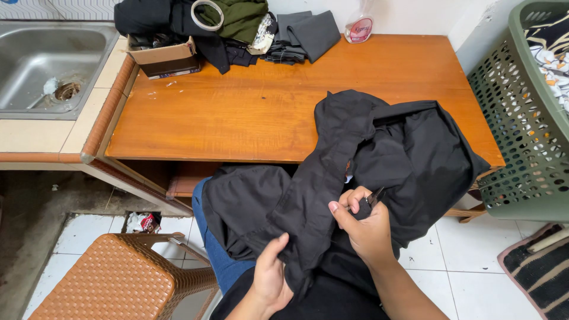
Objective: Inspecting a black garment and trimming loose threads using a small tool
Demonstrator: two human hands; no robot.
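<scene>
The left hand (269,275) pinches a lower fold of the crumpled black cloth garment (379,160), draped from the person's lap onto the orange-brown wooden table (249,101), while the right hand (364,222) grips its fabric beside a small dark metal tool (376,196).

Open brown cardboard box (163,56) at the back left corner of the wooden table (249,112), clear plastic spray bottle with a pink label (359,25) at the table's back edge, crumpled red-and-white wrapper (145,222) on the tiled floor below
</scene>
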